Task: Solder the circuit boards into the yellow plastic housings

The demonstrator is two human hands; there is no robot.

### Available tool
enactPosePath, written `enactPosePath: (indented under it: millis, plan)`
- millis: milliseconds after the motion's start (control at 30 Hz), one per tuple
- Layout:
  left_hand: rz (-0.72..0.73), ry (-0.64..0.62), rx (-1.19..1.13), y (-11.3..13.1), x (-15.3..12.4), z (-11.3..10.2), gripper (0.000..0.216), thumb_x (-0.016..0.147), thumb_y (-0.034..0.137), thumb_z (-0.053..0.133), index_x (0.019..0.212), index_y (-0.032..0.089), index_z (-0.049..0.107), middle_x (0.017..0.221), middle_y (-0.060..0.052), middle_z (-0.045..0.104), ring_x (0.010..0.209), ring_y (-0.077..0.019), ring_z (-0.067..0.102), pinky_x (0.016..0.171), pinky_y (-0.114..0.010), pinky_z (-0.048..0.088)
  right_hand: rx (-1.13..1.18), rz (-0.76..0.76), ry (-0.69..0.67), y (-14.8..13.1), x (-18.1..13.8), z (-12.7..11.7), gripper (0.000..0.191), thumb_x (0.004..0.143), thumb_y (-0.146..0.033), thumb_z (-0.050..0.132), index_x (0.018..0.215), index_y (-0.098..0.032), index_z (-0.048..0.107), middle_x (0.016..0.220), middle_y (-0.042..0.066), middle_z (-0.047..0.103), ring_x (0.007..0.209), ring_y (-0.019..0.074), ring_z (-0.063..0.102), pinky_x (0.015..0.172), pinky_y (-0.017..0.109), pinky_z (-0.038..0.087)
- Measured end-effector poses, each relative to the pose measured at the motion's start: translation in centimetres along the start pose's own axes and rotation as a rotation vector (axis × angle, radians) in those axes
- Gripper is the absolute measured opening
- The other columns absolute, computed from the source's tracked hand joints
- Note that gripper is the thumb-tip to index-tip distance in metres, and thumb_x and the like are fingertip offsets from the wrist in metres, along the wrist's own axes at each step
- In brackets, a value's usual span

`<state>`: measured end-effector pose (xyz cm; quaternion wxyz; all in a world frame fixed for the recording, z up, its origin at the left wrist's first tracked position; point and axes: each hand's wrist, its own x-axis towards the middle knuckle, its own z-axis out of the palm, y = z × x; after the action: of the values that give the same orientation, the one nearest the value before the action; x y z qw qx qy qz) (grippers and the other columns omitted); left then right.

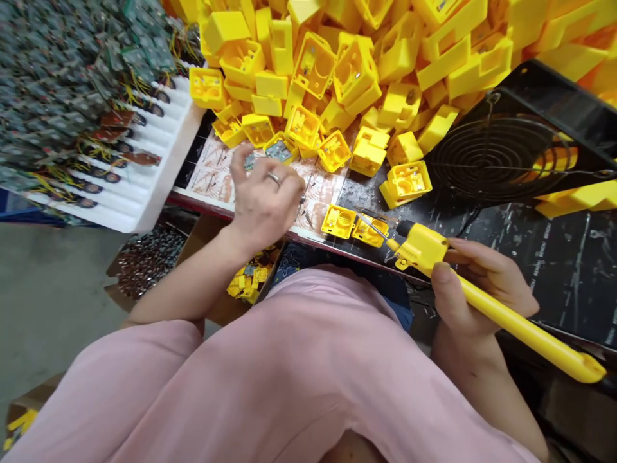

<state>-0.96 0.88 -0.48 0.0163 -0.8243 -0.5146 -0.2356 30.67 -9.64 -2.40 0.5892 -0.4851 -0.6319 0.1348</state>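
Note:
In my right hand is a yellow soldering iron, my thumb and fingers wrapped around its body. Its thin metal tip points left, over a pair of small open yellow plastic cases lying side by side near the table edge. My left hand, with a ring on one finger, is palm down over a patterned white sheet. Its fingers are curled in, and whatever is between them is hidden. Just beyond it, a yellow case with a grey-green circuit board lies beside the heap.
A large heap of yellow plastic cases covers the back of the table. On the right stands a black fan. At left, a white foam tray carries many wired circuit boards. Cardboard boxes with parts sit below the table.

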Motion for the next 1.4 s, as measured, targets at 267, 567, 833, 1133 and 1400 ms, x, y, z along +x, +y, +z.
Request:
enactPosePath:
  millis: [267,567,833,1133,1400]
  plan:
    - [0.077,-0.087,-0.334,2.4,-0.9,2.0,0.017,0.097,0.028,0.057,0.085,0.023,0.068,0.079,0.002,0.074,0.088,-0.0196,0.069,0.120,-0.054,0.041,-0.004,-0.020,-0.009,-0.8,-0.1,0.2,0.057,0.082,-0.017,0.088,0.136,-0.031,0.074,0.111,0.002,0.083,0.071,0.0135,0.077,0.062,0.020,0.063]
    - [0.163,0.063,-0.219,2.9,-0.9,2.5,0.016,0.094,0.021,0.056,0.079,0.021,0.063,0.073,0.002,0.071,0.080,-0.0194,0.069,0.110,-0.055,0.048,-0.028,-0.182,-0.193,-1.2,0.1,0.4,0.041,0.081,-0.012,0.087,0.118,-0.024,0.073,0.088,0.000,0.080,0.071,0.0180,0.076,0.057,0.027,0.064]
    - [0.191,0.008,-0.144,2.9,-0.7,2.3,0.019,0.094,0.022,0.055,0.079,0.022,0.067,0.073,0.001,0.071,0.081,-0.0208,0.069,0.111,-0.057,0.050,-0.157,-0.318,-0.279,-2.5,1.7,1.7,0.026,0.085,-0.016,0.088,0.094,-0.021,0.064,0.078,0.000,0.075,0.063,0.0150,0.073,0.047,0.021,0.054]
    - [0.209,0.012,-0.126,2.8,-0.6,2.5,0.020,0.094,0.025,0.054,0.079,0.022,0.067,0.076,0.001,0.073,0.081,-0.0205,0.067,0.111,-0.059,0.050,-0.236,-0.412,-0.413,-3.3,3.2,0.8,0.025,0.088,-0.017,0.085,0.097,-0.020,0.062,0.078,0.001,0.076,0.065,0.0136,0.074,0.055,0.021,0.057]
    - [0.234,0.007,-0.154,2.4,-0.4,2.4,0.019,0.093,0.024,0.054,0.080,0.022,0.068,0.076,0.000,0.070,0.081,-0.0201,0.064,0.111,-0.057,0.050,-0.181,-0.299,-0.380,-2.7,2.3,-0.5,0.020,0.090,-0.017,0.083,0.095,-0.025,0.066,0.083,-0.002,0.076,0.068,0.0146,0.074,0.058,0.025,0.061]
